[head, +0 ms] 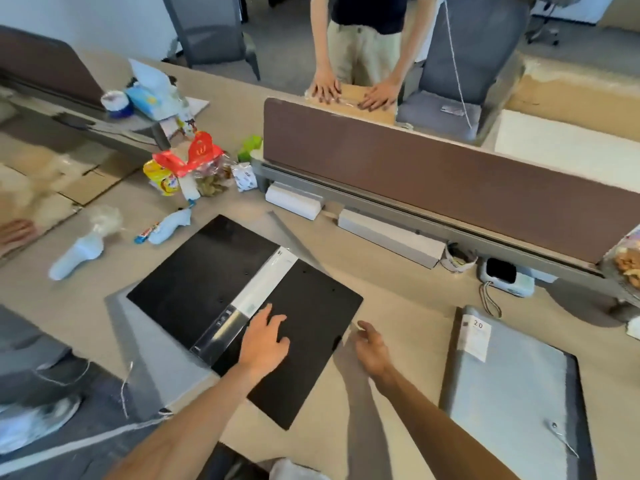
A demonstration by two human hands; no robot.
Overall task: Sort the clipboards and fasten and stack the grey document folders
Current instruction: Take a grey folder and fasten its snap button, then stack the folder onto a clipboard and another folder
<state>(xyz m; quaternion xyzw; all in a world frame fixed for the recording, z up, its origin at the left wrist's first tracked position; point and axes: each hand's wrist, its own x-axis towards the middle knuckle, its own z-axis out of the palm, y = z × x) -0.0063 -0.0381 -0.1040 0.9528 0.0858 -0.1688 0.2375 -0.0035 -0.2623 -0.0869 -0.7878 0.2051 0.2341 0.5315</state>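
A black folder (194,278) lies spread flat in the middle of the desk, its spine carrying a white label and a clear pocket. It rests on a grey folder (145,336) whose edges show beneath it. My left hand (266,341) lies flat on the black folder's right panel, fingers spread. My right hand (372,348) hovers just off that panel's right corner, fingers loosely curled, holding nothing. A closed grey document folder (509,386) with a white label marked 20 and an elastic cord lies at the right.
A brown desk divider (450,178) runs across the back, with white boxes (388,237) at its foot. Snack bags (190,171) and wrapped bottles (76,252) lie at the left. A small device (502,275) sits under the divider. Another person stands beyond it, hands on a cardboard box (360,102).
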